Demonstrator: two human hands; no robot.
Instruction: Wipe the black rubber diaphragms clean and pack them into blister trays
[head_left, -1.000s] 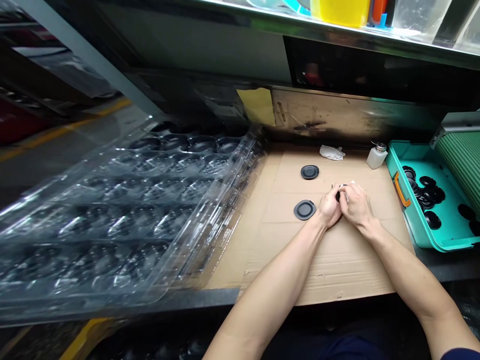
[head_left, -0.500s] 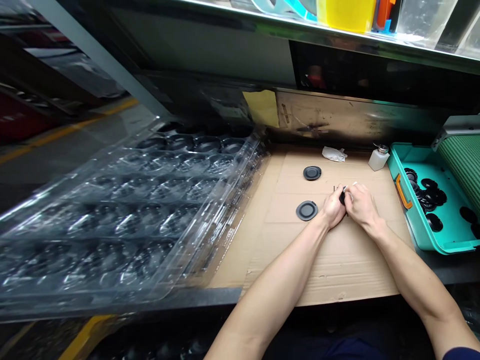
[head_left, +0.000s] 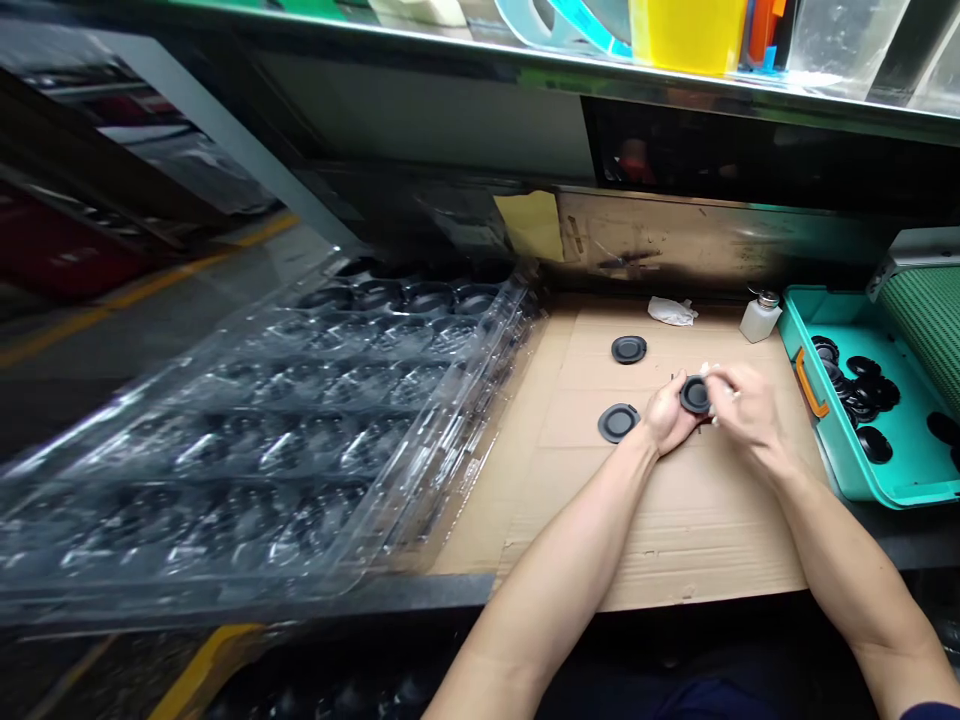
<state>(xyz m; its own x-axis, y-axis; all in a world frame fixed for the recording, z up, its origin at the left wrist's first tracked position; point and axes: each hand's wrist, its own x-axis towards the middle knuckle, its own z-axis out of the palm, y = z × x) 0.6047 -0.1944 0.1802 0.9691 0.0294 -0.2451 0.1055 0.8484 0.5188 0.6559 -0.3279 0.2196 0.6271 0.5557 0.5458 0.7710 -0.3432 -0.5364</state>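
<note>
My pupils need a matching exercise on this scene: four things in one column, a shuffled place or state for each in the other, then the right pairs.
Things
1. Yellow container
2. Left hand
3. Teal bin
4. Small white bottle

Places and states
A. Holding a black disc
B. Upright by the far edge of the cardboard
C. On the overhead shelf
D. Fitted with an orange handle

Pairs: 1-C, 2-A, 3-D, 4-B

The right grip (head_left: 746, 405) is blurred, the yellow container (head_left: 686, 35) cropped above.
</note>
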